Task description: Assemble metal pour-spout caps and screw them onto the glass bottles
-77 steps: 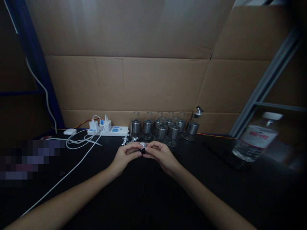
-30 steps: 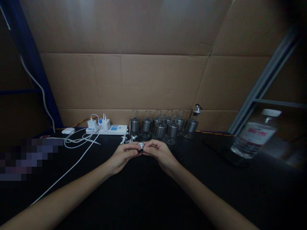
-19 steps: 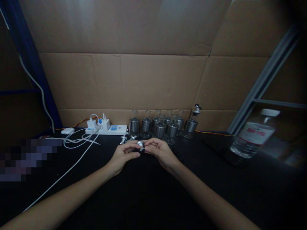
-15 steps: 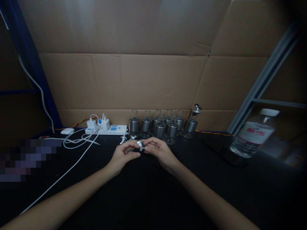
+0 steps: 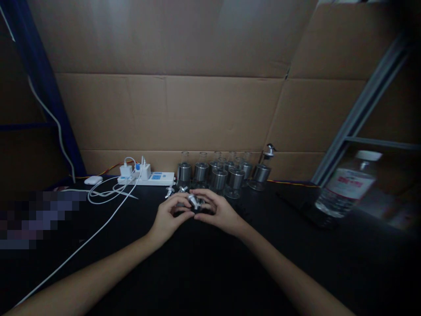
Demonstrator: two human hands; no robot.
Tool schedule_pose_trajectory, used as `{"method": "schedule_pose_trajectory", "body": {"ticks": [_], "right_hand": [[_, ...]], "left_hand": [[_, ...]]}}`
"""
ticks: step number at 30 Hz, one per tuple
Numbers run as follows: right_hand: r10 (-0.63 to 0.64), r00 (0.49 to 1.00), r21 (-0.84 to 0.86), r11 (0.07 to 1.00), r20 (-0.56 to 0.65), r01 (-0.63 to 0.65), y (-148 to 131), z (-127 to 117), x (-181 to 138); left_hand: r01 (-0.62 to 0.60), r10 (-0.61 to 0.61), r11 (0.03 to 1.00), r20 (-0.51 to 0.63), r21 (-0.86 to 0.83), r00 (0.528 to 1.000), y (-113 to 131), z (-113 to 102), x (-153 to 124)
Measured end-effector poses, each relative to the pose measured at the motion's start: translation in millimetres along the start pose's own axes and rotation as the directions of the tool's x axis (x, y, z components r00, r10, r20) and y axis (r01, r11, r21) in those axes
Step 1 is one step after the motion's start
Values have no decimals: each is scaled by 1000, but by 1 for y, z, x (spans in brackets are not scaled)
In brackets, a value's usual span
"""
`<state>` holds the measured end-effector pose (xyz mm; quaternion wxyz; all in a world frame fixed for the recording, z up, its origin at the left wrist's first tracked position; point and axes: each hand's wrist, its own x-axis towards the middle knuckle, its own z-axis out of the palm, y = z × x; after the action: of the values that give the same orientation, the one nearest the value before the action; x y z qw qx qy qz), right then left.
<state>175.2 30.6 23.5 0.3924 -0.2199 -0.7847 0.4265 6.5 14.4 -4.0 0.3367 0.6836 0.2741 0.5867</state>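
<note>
Between my two hands is a small silver bottle pour spout [image 5: 193, 201], held low over the black table. My left hand [image 5: 169, 217] has its thumb and fingers curled around the left side of it. My right hand [image 5: 219, 210] closes on it from the right, thumb below and fingers above. The fingers partly hide its lower end. Just behind my left hand lie two more silver spouts, one left [image 5: 169, 192] and one right [image 5: 183, 189]. Several glass bottles with steel sleeves [image 5: 219, 179] stand behind my right hand. At their right end, one bottle [image 5: 262, 173] carries a spout with a black lever.
A white power strip [image 5: 162, 177] with plugged-in chargers and looped white cables [image 5: 98, 195] lies at the back left. On the right stands a large water bottle [image 5: 349, 184] with a white cap. Cardboard [image 5: 197, 109] walls off the back.
The spout has been turned in my fingers, and more of its silver body shows. My right thumb has shifted lower, toward the left thumb. The bottles have stayed in place.
</note>
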Motion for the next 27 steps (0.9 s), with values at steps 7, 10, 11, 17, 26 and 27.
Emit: {"method": "schedule_pose_trajectory", "body": {"ticks": [7,10,11,17,26,27], "right_hand": [[-81,996,-222,972,-21,75,3,1,-2],[-130,990,-330,938,-54,106,-1,2,-2],[-144,987,-365,924,-64,112,-3,3,-2],[-199,976,-470,873,-94,132,-11,6,-1],[-186,979,-419,898,-84,135,-14,6,-2],[-170,983,-395,910,-75,127,-14,7,-2]], "left_hand": [[-50,53,988,-13,143,999,1,-2,-1],[-78,81,983,-7,168,997,2,-1,-1],[-85,88,981,-7,172,996,2,-1,-1],[-74,80,983,-30,169,996,4,1,-3],[-84,135,938,-131,337,982,1,-3,4],[-87,140,929,-124,361,982,0,-4,4]]}}
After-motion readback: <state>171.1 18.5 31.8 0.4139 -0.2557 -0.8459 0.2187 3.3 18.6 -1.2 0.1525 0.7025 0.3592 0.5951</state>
